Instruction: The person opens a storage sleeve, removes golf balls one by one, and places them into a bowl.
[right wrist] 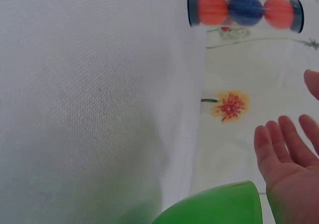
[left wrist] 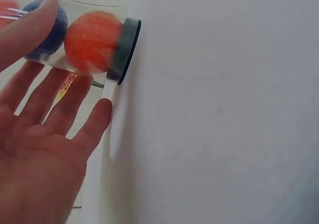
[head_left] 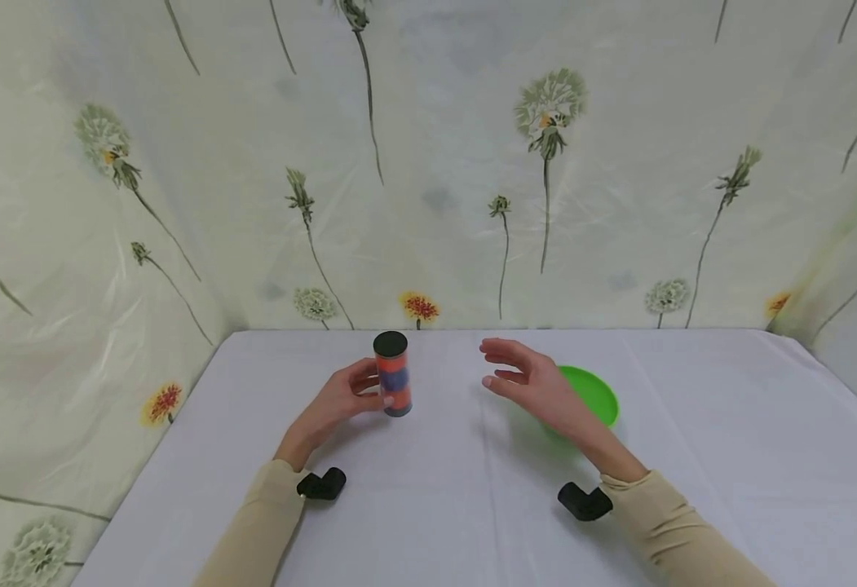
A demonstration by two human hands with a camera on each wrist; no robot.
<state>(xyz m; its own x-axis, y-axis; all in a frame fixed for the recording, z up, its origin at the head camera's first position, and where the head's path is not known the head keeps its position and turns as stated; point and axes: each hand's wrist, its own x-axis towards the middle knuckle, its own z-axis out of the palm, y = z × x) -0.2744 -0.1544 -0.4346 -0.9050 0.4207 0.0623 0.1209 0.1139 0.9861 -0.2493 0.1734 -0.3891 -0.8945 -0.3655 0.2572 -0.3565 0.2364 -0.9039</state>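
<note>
A clear tube of balls with dark end caps stands upright on the left half of the table. Two orange-red balls with a dark blue one between them show through its wall in the right wrist view. My left hand holds it from the left, thumb across the near side and fingers behind. Over the table on the other side, my right hand hovers with relaxed fingers spread from the thumb, holding nothing. A bright green bowl lies beneath and beyond that hand, partly hidden by the hand and wrist.
A white cloth covers the table. Behind it and at the sides hangs a pale curtain printed with dandelions. Small black devices sit on both wrists, by the beige sleeves.
</note>
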